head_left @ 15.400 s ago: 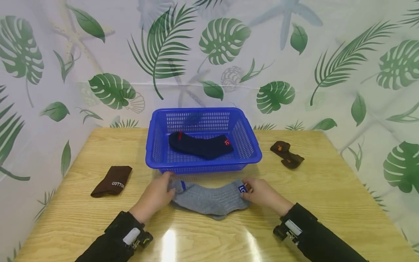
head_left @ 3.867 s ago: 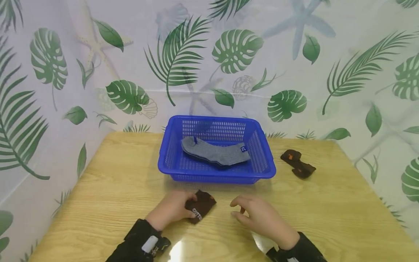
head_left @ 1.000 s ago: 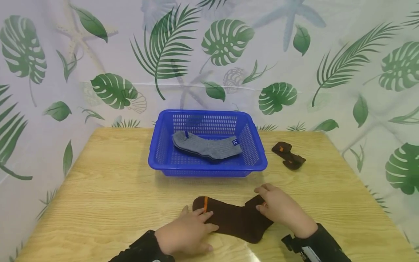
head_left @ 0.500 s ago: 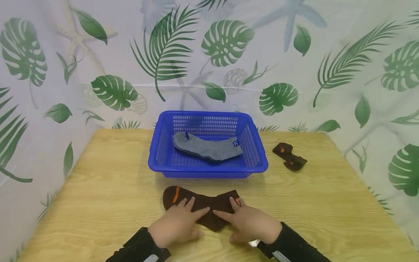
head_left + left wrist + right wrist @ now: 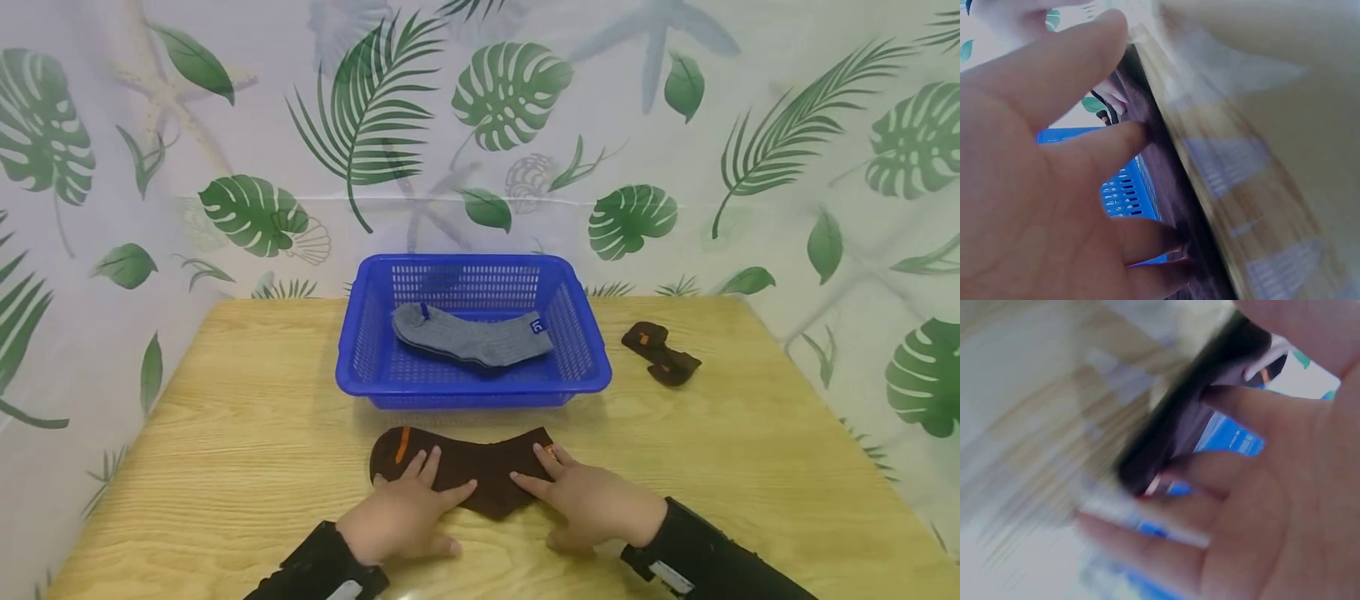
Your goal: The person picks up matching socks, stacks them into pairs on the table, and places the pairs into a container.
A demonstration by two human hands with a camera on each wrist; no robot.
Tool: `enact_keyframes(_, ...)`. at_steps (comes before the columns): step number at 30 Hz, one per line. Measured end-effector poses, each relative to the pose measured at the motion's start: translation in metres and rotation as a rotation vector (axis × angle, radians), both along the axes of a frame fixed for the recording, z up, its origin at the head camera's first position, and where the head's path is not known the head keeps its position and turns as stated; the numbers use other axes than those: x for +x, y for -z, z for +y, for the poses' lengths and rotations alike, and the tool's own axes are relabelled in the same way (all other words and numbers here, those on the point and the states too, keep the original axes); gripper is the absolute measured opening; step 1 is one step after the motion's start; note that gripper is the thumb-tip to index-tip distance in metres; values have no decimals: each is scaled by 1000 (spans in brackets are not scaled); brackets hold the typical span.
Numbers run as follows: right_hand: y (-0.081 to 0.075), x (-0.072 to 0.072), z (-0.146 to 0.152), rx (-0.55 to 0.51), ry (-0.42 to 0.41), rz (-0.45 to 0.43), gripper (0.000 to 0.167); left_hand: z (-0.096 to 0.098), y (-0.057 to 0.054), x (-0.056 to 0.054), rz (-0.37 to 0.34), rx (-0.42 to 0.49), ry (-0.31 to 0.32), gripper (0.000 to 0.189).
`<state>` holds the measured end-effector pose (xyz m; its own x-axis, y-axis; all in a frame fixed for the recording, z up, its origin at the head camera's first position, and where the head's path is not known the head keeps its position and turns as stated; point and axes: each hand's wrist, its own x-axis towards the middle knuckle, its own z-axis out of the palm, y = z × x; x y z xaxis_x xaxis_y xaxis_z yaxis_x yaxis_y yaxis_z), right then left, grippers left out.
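Observation:
A dark brown sock (image 5: 480, 475) with an orange stripe near its toe lies flat on the table in front of the basket. My left hand (image 5: 401, 512) presses on its toe half with fingers spread. At the cuff end, my right hand (image 5: 596, 500) rests its outstretched fingertips on the fabric beside a small orange mark. Both wrist views show fingers touching the dark sock (image 5: 1175, 187) from above. Grey socks (image 5: 480, 337) with a blue tag lie in the blue basket (image 5: 472, 387), over a dark sock that is mostly covered.
Another brown sock (image 5: 660, 354), crumpled with orange marks, lies right of the basket. The wooden table (image 5: 247, 400) meets a leaf-patterned cloth (image 5: 405, 100) behind the basket and at both sides.
Over the last second the brown sock has shifted left and away from me, towards the basket. My right hand has moved left with it. Earlier, the grey socks went into the basket.

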<state>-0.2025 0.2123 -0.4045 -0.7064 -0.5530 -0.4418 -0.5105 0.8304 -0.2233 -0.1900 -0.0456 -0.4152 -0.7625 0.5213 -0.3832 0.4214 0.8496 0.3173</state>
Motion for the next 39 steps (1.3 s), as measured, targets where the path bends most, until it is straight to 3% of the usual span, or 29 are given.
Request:
enact_keyframes(4, -5, -20, 22, -180, -64, 38, 58, -1, 2, 0, 26, 6, -20, 72)
enact_keyframes(6, -6, -33, 35, -245, -30, 99, 48, -1, 3, 0, 30, 11, -28, 72)
enact_keyframes(8, -5, -48, 51, -269, 56, 177, 41, -2, 3, 0, 28, 18, -35, 72)
enact_keyframes(12, -4, -83, 90, -238, 341, 280, 36, -3, 3, 1, 40, 33, -37, 70)
enact_keyframes(15, -3, -110, 116, -259, 483, 346, 34, -3, 4, 0, 63, 32, -41, 67)
enact_keyframes(18, 2, -133, 130, -308, 535, 400, 32, -2, 5, -1, 83, 20, -47, 66)
enact_keyframes(22, 14, -151, 137, -302, 556, 439, 34, 1, 7, 0, 101, 32, -37, 70)
enact_keyframes(26, 27, -157, 149, -224, 589, 419, 44, 4, 6, 1, 130, 56, 0, 76)
enact_keyframes(29, 28, -156, 159, -164, 589, 356, 45, 6, 4, -1, 165, 70, 22, 77)
enact_keyframes(32, 19, -149, 160, -149, 573, 274, 35, 7, 2, -3, 185, 87, 36, 76)
enact_keyframes(36, 1, -133, 149, -184, 548, 141, 41, 8, 1, -5, 188, 94, 46, 74)
enact_keyframes(39, -10, -120, 138, -238, 519, 149, 43, 8, -1, -5, 205, 100, 45, 72)
